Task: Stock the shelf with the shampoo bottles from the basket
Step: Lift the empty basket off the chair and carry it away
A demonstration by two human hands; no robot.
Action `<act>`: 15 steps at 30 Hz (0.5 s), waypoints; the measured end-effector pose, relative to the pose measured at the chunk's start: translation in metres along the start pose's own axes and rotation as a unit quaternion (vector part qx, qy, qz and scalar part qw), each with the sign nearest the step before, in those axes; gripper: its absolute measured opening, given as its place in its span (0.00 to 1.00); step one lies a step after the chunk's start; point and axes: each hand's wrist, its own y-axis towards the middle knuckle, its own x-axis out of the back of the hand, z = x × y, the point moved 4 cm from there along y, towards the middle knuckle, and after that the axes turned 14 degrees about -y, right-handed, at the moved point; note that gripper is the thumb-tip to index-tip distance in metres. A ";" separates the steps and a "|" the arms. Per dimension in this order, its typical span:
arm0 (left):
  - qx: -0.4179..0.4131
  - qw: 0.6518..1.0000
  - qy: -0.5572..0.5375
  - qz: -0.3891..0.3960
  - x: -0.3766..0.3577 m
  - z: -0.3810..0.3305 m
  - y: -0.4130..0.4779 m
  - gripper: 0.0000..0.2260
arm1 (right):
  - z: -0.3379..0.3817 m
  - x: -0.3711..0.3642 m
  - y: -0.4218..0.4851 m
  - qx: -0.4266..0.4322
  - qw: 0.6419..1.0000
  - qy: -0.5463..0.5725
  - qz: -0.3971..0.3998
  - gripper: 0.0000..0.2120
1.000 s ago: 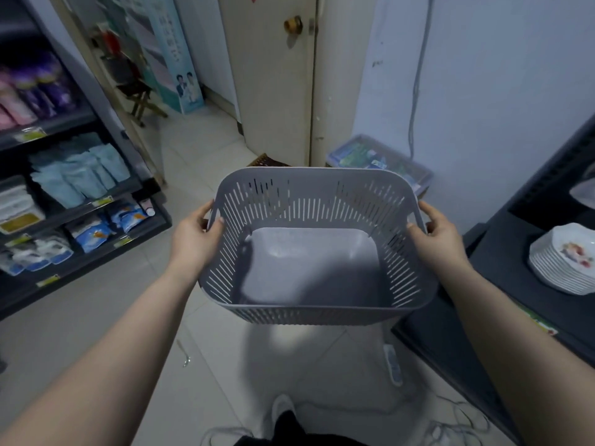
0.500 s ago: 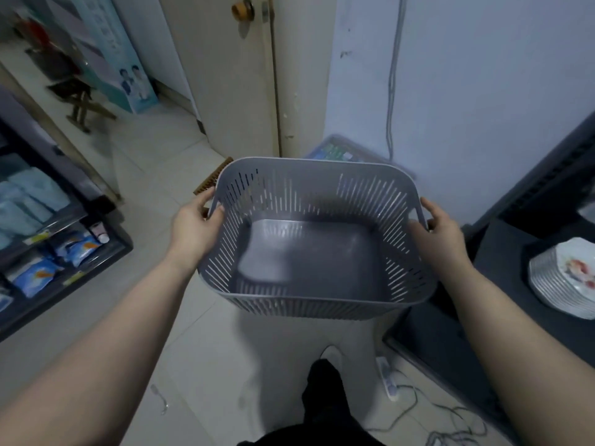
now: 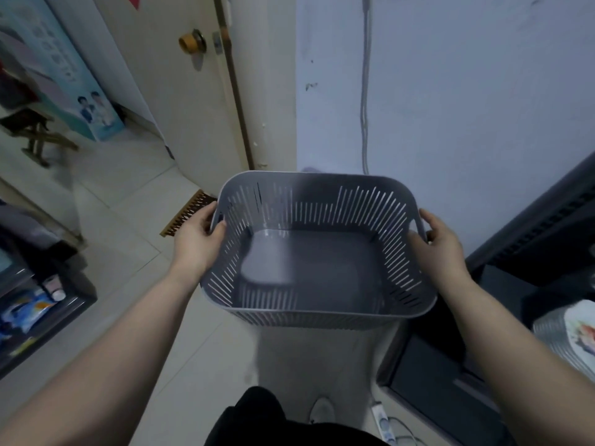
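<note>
Two hands, the left hand (image 3: 196, 244) and the right hand (image 3: 439, 249), clasp the side handles of the empty basket (image 3: 322, 214) above the tiled floor (image 3: 135, 220) (no shampoo bottles in sight); an even, level hold on both sides should carry it safely.

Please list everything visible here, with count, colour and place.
grey slotted plastic basket: one, grey, held at centre, nothing inside
cream door with brass round knob: one, cream, upper left
grey cable: one, grey, down the pale blue wall
brown slatted wooden object: one, brown, floor by the door
teal standing poster: one, teal, far left
blue packets: a few, blurred, dark lower-left shelf
stack of white patterned plates: one stack, white, dark right shelf
left hand: one, grips basket's left rim
right hand: one, grips basket's right rim
</note>
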 end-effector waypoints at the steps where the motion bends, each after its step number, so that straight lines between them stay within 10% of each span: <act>1: -0.001 1.000 0.003 0.006 -0.005 -0.001 0.010 0.22 | 0.001 0.000 0.006 -0.003 1.000 0.002 -0.003 0.23; 15: -0.059 0.985 0.066 0.147 -0.080 -0.001 0.187 0.19 | 0.023 -0.032 0.099 -0.097 0.992 0.001 -0.084 0.21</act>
